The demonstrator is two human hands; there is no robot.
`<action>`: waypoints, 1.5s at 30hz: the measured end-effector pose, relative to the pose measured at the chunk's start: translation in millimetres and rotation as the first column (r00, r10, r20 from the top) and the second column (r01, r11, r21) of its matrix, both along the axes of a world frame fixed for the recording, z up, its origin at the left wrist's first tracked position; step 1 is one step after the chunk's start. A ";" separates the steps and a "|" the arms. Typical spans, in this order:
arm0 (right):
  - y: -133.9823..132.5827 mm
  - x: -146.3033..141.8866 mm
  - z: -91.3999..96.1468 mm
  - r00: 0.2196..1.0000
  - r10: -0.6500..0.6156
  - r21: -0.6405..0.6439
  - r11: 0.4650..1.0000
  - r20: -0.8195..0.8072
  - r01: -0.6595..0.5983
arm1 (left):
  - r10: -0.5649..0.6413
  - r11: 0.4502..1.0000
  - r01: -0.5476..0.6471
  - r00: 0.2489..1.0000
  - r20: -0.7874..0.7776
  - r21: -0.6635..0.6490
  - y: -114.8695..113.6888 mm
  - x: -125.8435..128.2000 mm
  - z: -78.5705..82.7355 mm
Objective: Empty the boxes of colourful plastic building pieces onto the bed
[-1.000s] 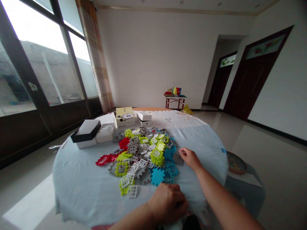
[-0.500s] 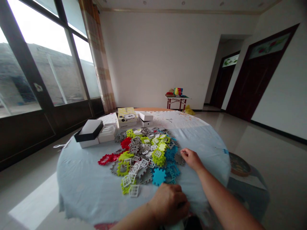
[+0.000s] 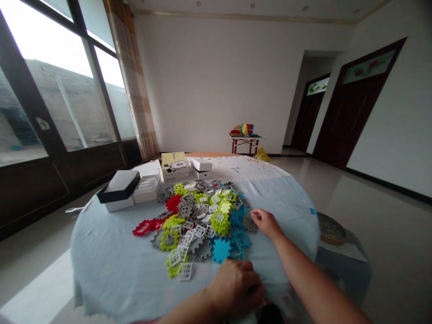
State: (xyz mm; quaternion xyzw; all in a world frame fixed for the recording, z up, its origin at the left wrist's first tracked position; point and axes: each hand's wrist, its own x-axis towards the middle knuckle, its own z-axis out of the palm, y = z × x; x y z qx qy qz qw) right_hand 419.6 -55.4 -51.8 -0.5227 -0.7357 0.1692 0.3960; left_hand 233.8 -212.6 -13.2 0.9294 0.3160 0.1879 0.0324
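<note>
Down at the near edge of the round table (image 3: 114, 265), the left hand (image 3: 238, 285) sits low, knuckles up; whether its fingers close fully, or on anything, I can't tell. A white window piece (image 3: 185, 272) lies out to its left, and just beyond the knuckles there's a solid blue piece (image 3: 221, 249). Farther in, toward the right edge, here's the right hand (image 3: 266, 223), well apart from the left, fingers bent beside a grey piece (image 3: 249, 224); contact and grip are hidden. Level with it, mid-table, sprawls the pile (image 3: 200, 231) of notched pieces, red pieces (image 3: 157, 224) reaching toward the left edge. The step in hand? Looks like a pause at the pile, nothing visibly lifted. Any pick from here, I'd judge, calls for spread fingers and a flat piece tipped up by its rim, clear of overlapping neighbours. Beyond, a black-and-white box (image 3: 118, 186) by the left edge, then a yellow box (image 3: 175, 165) and a small white box (image 3: 201, 167) toward the far edge.
</note>
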 end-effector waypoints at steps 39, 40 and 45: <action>-0.9 -0.1 1.0 1.000 -0.009 0.023 1.000 0.026 0.009 | 0.003 1.000 -0.003 1.000 -0.018 0.017 -0.9 0.2 -0.7; -0.8 0.0 0.9 1.000 -0.009 0.026 1.000 0.025 0.008 | 0.003 1.000 -0.003 1.000 -0.019 0.018 -0.8 0.2 -0.7; -1.2 0.0 1.5 1.000 -0.005 0.025 1.000 0.020 0.004 | 0.014 0.999 -0.013 1.000 -0.018 0.040 -0.1 -0.2 -1.3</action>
